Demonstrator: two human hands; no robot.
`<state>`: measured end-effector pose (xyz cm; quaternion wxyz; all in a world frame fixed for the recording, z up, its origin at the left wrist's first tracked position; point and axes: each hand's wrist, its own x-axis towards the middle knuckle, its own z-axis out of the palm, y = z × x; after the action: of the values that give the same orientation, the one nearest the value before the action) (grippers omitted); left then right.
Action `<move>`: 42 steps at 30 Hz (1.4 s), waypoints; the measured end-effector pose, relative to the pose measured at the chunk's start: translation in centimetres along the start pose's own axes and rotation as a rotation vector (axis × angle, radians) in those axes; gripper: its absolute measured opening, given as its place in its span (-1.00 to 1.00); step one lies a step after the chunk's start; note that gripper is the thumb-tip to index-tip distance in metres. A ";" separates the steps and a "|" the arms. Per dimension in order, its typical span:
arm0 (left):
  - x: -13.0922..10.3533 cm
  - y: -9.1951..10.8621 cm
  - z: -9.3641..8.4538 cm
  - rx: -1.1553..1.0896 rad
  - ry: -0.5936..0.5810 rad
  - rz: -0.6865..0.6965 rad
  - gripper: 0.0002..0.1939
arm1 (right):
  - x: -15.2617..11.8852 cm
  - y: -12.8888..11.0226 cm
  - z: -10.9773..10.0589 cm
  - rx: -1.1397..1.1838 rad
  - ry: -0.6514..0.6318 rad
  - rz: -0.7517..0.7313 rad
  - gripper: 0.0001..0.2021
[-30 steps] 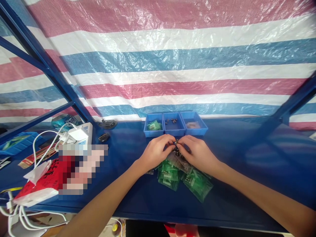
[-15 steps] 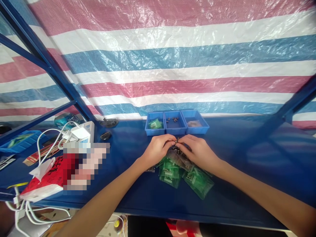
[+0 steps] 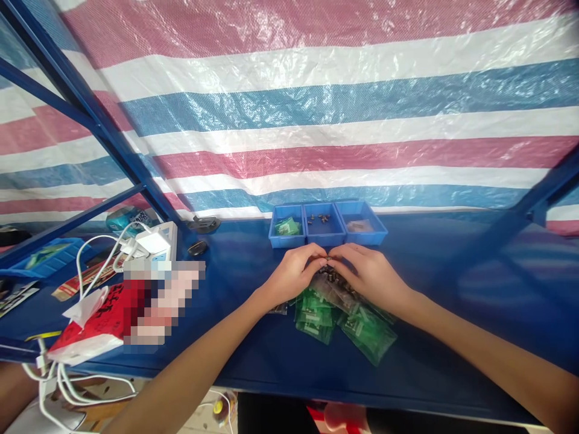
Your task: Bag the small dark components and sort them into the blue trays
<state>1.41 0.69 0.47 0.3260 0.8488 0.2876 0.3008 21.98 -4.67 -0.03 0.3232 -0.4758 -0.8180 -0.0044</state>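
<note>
My left hand (image 3: 295, 272) and my right hand (image 3: 371, 274) meet fingertip to fingertip above the middle of the table. Between the pinched thumbs and forefingers is a small metal part (image 3: 328, 258), mostly covered by the fingers. Just below lie several similar small metal parts (image 3: 335, 277) on a clear plastic bag (image 3: 332, 293). Green plastic packets (image 3: 315, 322) with pale labels lie under and in front of this bag, and another green packet (image 3: 368, 334) lies to the right. The right palm hides part of the pile.
Behind the hands stand three joined blue bins: the left bin (image 3: 274, 240) holds green packets, the middle bin (image 3: 326, 240) small metal parts, the right bin (image 3: 377, 232) a clear bag. At left are a power strip (image 3: 169, 238), white cables and a red bag (image 3: 102, 319).
The whole view has shifted slightly, so things appear a little further right. Both hands keep their fingertip pinch over the pile, with the fingers only slightly changed.
</note>
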 end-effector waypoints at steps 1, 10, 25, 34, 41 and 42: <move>0.0 0.0 0.0 -0.011 0.001 -0.005 -0.81 | 0.0 -0.1 0.0 0.007 -0.001 -0.005 -0.82; 0.1 0.0 -0.2 -0.072 0.001 -0.083 -0.74 | 0.1 -0.1 0.2 0.032 -0.015 0.009 -0.76; -0.4 0.8 0.1 0.029 0.077 -0.023 -0.77 | 0.5 -1.2 -0.6 0.269 -0.048 0.171 -0.78; -0.7 0.9 0.0 0.203 0.084 0.103 -0.77 | 0.3 -1.3 -0.6 0.211 0.021 0.091 -0.74; -0.7 1.0 -0.1 0.218 0.133 0.124 -0.81 | 0.2 -1.3 -0.8 0.255 -0.009 0.074 -0.74; -0.7 1.1 -0.1 0.220 0.130 0.114 -0.81 | 0.2 -1.3 -0.8 0.263 -0.013 0.066 -0.74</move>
<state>1.15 -0.43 1.11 0.1940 0.8733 0.2904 0.3397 21.28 -5.47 1.09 0.3775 -0.4560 -0.7975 0.1164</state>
